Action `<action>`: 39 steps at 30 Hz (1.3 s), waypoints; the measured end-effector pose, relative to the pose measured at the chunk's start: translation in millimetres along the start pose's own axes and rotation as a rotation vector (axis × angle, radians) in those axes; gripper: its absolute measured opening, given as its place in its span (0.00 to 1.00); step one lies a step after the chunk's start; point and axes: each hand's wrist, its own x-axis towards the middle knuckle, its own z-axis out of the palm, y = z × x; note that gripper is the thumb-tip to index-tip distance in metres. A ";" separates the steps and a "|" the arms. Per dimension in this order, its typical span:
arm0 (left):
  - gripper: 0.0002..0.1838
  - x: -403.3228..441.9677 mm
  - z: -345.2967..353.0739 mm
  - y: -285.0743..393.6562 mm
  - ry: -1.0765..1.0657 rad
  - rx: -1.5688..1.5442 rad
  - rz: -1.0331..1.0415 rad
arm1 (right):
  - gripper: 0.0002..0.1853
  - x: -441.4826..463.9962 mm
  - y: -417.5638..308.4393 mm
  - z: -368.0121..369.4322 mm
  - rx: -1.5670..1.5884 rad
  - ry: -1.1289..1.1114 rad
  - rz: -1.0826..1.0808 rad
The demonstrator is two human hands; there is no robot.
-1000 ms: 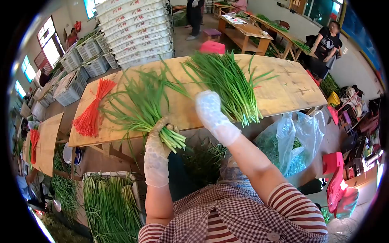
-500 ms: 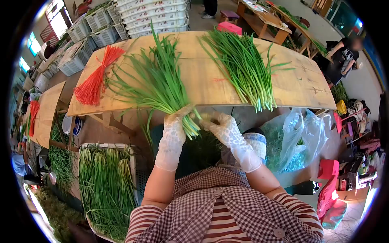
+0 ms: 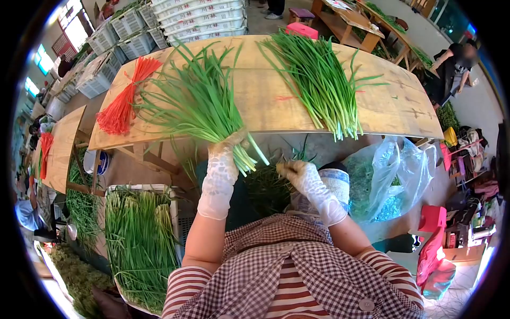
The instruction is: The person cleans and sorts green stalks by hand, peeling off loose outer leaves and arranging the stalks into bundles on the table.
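Observation:
My gloved left hand (image 3: 225,151) is wrapped round the lower stalks of a bunch of garlic chives (image 3: 210,109) at the table's near edge. The pale cut ends stick out below the fist, and the leaves fan out over the board. Lower and to the right, my gloved right hand (image 3: 298,174) is apart from the bunch with its fingers curled together. A few loose green blades show beside it, but what it pinches, if anything, cannot be made out. A second pile of garlic chives (image 3: 319,80) lies on the right half of the wooden table (image 3: 260,98).
Red ties (image 3: 118,109) lie at the table's left. A crate of chives (image 3: 141,239) stands at lower left, and a clear plastic bag (image 3: 390,181) hangs at right. White crates (image 3: 199,21) are stacked behind. A person (image 3: 451,69) stands at far right.
My right hand has moved away from the stalk ends, down and to the right. My left hand keeps the bunch and has shifted slightly left.

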 end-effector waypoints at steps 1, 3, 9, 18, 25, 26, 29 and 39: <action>0.11 1.9 -0.2 -5.7 -0.019 0.017 0.028 | 0.20 2.7 -16.1 -8.6 0.168 0.035 -0.037; 0.11 -7.9 8.0 -8.4 -0.050 -0.033 -0.082 | 0.22 5.7 -46.2 -15.5 0.575 0.025 -0.095; 0.12 -18.9 12.9 -11.3 0.085 0.102 0.012 | 0.18 2.9 -82.5 -20.4 0.083 0.187 -0.002; 0.09 -26.7 3.1 -19.1 -0.013 0.081 0.012 | 0.11 27.1 -59.1 5.1 0.894 -0.012 0.168; 0.09 -28.2 10.3 -17.0 -0.027 0.029 0.015 | 0.12 17.2 -66.4 9.3 0.859 0.114 0.163; 0.09 -27.6 9.4 -19.0 -0.011 0.059 0.026 | 0.12 15.0 -66.1 8.8 0.724 0.130 0.145; 0.11 -25.6 4.4 -32.4 0.001 0.145 0.043 | 0.14 11.4 -41.4 16.6 0.596 0.112 0.120; 0.15 -25.0 21.3 -7.8 0.058 0.156 0.132 | 0.14 -44.4 -16.1 -10.5 0.615 -0.149 0.211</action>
